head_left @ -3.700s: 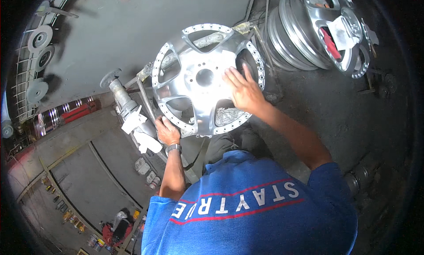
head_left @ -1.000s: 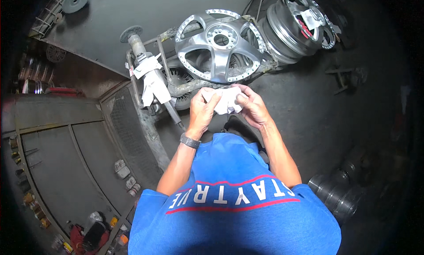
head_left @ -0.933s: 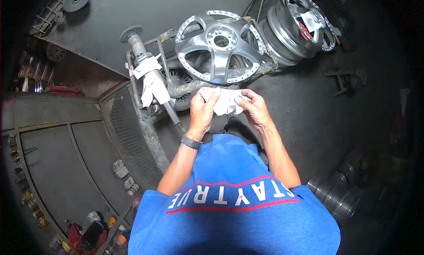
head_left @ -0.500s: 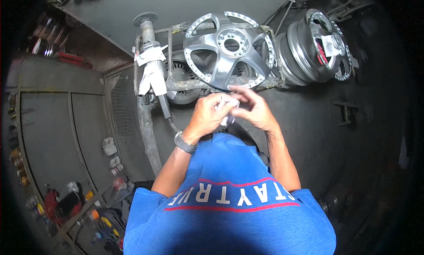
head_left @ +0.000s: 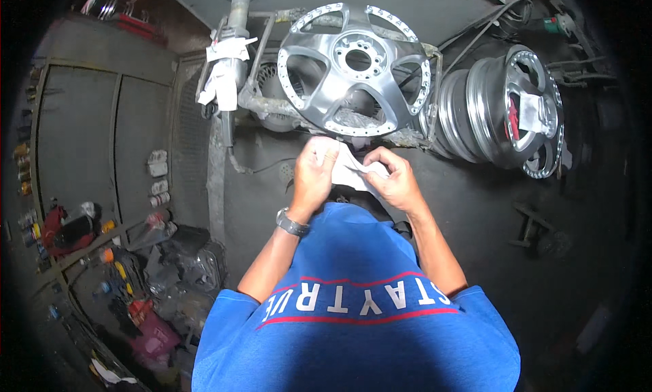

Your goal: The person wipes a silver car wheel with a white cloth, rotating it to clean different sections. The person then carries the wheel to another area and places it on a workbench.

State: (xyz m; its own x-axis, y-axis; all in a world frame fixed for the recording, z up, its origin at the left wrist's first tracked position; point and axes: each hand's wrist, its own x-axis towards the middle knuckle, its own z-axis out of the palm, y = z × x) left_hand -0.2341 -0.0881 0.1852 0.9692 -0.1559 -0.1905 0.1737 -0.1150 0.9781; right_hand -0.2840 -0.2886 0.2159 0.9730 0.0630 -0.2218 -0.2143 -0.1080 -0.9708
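Note:
My left hand (head_left: pixel 311 176) and my right hand (head_left: pixel 397 180) are close together in front of my chest. Between them they pinch a folded white sheet (head_left: pixel 348 173), its lower part spread out; paper or cloth, I cannot tell which. Just beyond my hands, a silver five-spoke wheel face (head_left: pixel 386 86), with bolt holes round its edge, rests on a worn metal frame (head_left: pixel 272 107). Neither hand appears to touch it.
Left of the wheel face stands a hand-held power tool (head_left: pixel 234 69) with white wrapping and a round disc. More wheel parts (head_left: pixel 479 120) lean at the right, a white piece (head_left: pixel 535 114) on one. Bags and clutter (head_left: pixel 153 334) lie at lower left.
The white sheet was bunched up between my fingers and is now opened wider. My right hand's fingers have closed onto its edge. The view has shifted slightly.

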